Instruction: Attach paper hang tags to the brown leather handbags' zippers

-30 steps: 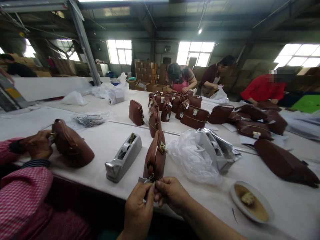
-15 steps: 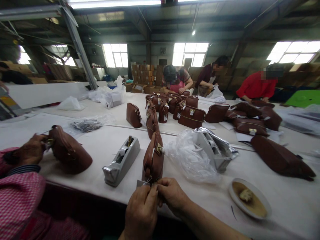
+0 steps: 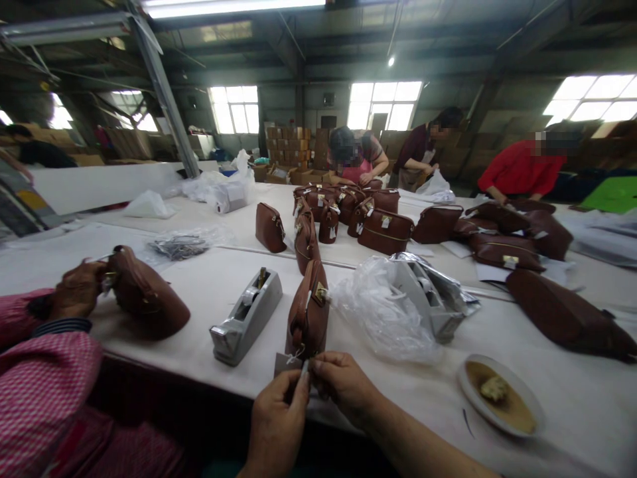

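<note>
A brown leather handbag [image 3: 306, 318] stands end-on at the table's front edge, with a gold-coloured clasp on its side. From its near end hangs a grey tag [image 3: 287, 362] on a white string. Just below this tag my left hand [image 3: 279, 415] is closed, thumb and finger pinching a small pale strip [image 3: 305, 367]. My right hand [image 3: 343, 385] is pinched shut right beside it, its fingertips almost meeting the left ones at the bag's base. What the right fingertips hold is too small to make out.
A tape dispenser [image 3: 247, 318] stands left of the bag, another [image 3: 430, 302] right beside crumpled clear plastic [image 3: 383, 318]. A dish [image 3: 535, 415] with a yellowish lump lies front right. At left, a co-worker's hand [image 3: 77, 289] holds another bag [image 3: 146, 295]. More bags and several people are beyond.
My left hand has rotated and opened a gap between thumb and fingers, showing the pale strip and more of the grey tag. The view has shifted slightly; the bag stays put.
</note>
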Motion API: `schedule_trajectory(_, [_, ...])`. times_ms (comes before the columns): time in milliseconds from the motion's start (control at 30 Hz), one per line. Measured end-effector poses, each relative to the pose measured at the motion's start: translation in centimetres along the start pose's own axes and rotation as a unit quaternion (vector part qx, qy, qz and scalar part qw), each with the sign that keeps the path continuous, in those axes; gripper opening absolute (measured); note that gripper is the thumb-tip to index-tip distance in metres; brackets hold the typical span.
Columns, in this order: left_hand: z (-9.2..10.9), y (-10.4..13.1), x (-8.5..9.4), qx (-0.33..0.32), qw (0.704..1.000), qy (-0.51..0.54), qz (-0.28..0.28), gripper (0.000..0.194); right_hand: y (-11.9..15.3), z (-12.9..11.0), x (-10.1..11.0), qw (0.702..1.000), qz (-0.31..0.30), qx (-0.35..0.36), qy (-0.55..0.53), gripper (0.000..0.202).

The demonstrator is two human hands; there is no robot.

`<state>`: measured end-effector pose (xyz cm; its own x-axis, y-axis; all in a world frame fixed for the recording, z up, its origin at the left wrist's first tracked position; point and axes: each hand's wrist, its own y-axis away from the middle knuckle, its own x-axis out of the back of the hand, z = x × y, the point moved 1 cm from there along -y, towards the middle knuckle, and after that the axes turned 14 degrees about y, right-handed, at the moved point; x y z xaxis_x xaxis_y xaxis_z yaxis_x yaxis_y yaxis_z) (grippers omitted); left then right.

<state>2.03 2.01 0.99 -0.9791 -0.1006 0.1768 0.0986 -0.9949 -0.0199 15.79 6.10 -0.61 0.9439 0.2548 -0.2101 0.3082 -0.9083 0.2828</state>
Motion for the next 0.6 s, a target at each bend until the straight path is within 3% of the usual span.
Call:
schedule_trajectory(100, [0.45,0.02,-0.16,0.004,1.000,-0.010,0.017,0.036,0.23,-0.07,-0.03,1.000,-0.020,0.005,-0.007,0.044])
schedule_trajectory(267, [0.58,0.11,-0.14,0.009,1.000,-0.017,0.011,0.033,-0.06,-0.40,-0.41,0.996,0.065,-0.011,0.066,0.038])
schedule_trajectory(467, [0.33,-0.22,0.05,0.075,0.996,0.052,-0.002,0.038,-0.50,0.30,-0.23,1.000,0.024,0.013,0.014,0.034])
schedule_trajectory(600, [0.45,-0.23,-0.10,0.058,0.998,0.031,0.012,0.037,-0.30,0.06,-0.30,0.999,0.023,0.014,0.019,0.027])
